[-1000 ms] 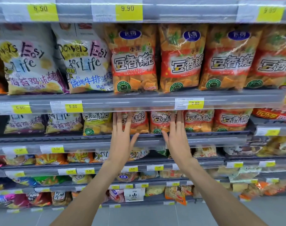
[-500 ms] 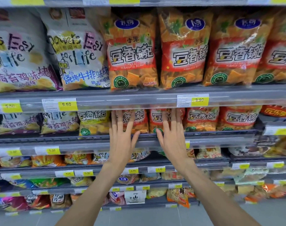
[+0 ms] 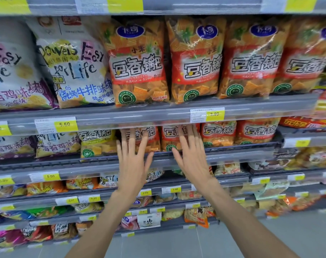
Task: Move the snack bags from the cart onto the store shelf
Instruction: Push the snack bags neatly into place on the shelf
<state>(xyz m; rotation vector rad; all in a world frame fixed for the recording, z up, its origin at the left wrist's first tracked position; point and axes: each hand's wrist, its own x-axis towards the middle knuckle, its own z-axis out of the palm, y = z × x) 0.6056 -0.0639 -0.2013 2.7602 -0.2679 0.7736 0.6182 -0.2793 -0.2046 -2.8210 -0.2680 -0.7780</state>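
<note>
Both my hands are spread flat with straight fingers and hold nothing: my left hand (image 3: 133, 161) lies against the front of a red-and-orange crinkly plastic snack bag (image 3: 140, 138) on the second grey shelf (image 3: 233, 157), and my right hand (image 3: 191, 157) seems to press its neighbour, another red-and-orange snack bag of the same kind (image 3: 174, 138). My fingertips are blurred, so I cannot tell just how firmly they touch. The bags stand in a row behind the shelf's low dark front rail (image 3: 242, 146), under the clear price strip with its yellow label (image 3: 214, 114). The cart is not in view.

What worries me is the slickness of these bags. They are puffy and light, and I judge that if I push high on them they may tip backward or slide sideways into the yellow-green bag of the same brand (image 3: 97, 144) on the left, breaking the row. If I press too hard the chips inside could crush. If I pull my palms away carelessly, a bag leaning forward could topple over the low rail and drop to the grey tiled floor (image 3: 177, 244). My wrists also sit close to the shelf edge below, where I might knock a price tag loose.
</note>
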